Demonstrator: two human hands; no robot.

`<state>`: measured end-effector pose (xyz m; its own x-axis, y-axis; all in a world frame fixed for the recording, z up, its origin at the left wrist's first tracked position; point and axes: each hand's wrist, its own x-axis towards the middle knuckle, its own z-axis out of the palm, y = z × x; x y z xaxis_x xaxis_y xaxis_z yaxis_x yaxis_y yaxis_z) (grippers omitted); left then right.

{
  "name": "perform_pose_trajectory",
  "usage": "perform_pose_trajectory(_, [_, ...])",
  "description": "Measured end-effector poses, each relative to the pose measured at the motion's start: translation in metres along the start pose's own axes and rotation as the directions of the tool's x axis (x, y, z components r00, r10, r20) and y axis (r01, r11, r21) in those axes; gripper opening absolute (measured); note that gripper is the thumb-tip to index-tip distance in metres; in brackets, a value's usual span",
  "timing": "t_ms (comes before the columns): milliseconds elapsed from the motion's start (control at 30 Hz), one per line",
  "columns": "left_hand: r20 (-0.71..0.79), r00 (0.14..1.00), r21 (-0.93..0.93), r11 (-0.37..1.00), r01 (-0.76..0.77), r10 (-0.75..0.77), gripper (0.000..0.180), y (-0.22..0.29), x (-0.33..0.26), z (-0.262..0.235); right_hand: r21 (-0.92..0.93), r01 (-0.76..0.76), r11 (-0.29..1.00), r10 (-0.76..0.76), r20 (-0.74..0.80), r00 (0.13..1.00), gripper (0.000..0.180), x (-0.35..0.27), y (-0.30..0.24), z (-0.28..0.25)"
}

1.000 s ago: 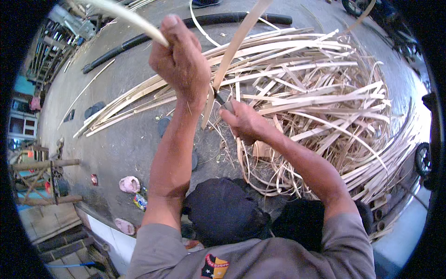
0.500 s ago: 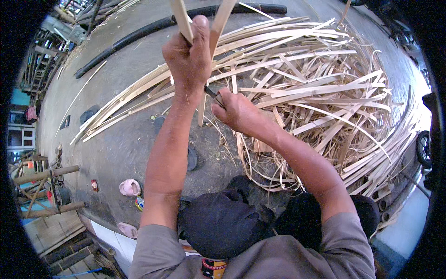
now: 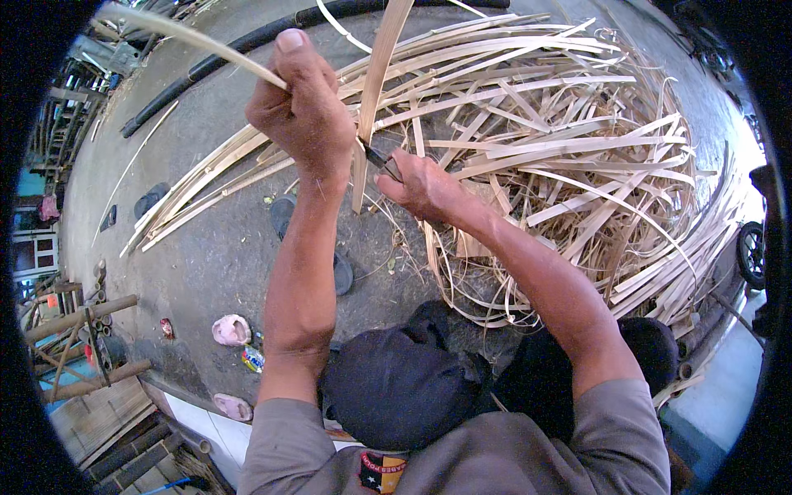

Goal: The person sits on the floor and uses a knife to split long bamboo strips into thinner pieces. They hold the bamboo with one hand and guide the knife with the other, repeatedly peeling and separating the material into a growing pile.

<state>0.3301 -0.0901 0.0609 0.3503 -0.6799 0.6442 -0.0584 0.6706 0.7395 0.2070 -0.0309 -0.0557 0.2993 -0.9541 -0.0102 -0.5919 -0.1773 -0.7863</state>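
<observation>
My left hand (image 3: 301, 107) is closed around a thin pale bamboo strip (image 3: 194, 40), thumb on top. That strip bends away to the upper left. In my right hand (image 3: 419, 188) is a knife (image 3: 378, 157), gripped by its handle. Its dark blade meets a wider bamboo strip (image 3: 377, 78) that stands nearly upright between my hands. The lower end of this strip hangs below the blade. My left fist and wrist hide part of the place where the two strips come together.
A large heap of bamboo strips and shavings (image 3: 569, 165) covers the floor to the right. Behind lies a long black pole (image 3: 198, 73). Sandals (image 3: 342, 274), pink slippers (image 3: 232, 330) and a small colourful packet (image 3: 252, 358) lie left of my legs. A bamboo rack (image 3: 91, 318) stands far left.
My left hand has moved left, and the thin strip has swung far to the left, away from the wider one. My right hand with the knife has hardly moved.
</observation>
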Motion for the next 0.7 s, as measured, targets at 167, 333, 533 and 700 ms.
perform_pose_trajectory(167, [-0.021, 0.999, -0.112, 0.993, 0.022, -0.025, 0.055, 0.005, -0.001, -0.012, -0.025, -0.078, 0.997, 0.081, 0.141, 0.987, 0.044, 0.007, 0.006, 0.005])
perform_pose_trajectory(333, [-0.041, 0.996, -0.173, 0.982, 0.075, -0.083, 0.051, 0.007, -0.004, -0.025, -0.005, -0.151, 0.989, 0.149, 0.190, 0.970, 0.044, 0.010, 0.022, 0.029])
perform_pose_trajectory(533, [-0.020, 0.994, -0.141, 0.985, 0.101, -0.104, 0.049, 0.023, -0.002, -0.040, -0.042, -0.047, 0.998, 0.054, 0.203, 0.978, 0.043, 0.007, 0.063, 0.090])
perform_pose_trajectory(700, [0.008, 0.991, -0.086, 0.987, 0.135, -0.135, 0.047, 0.027, 0.001, -0.050, -0.069, -0.166, 0.984, 0.179, 0.279, 0.943, 0.043, 0.003, 0.091, 0.150])
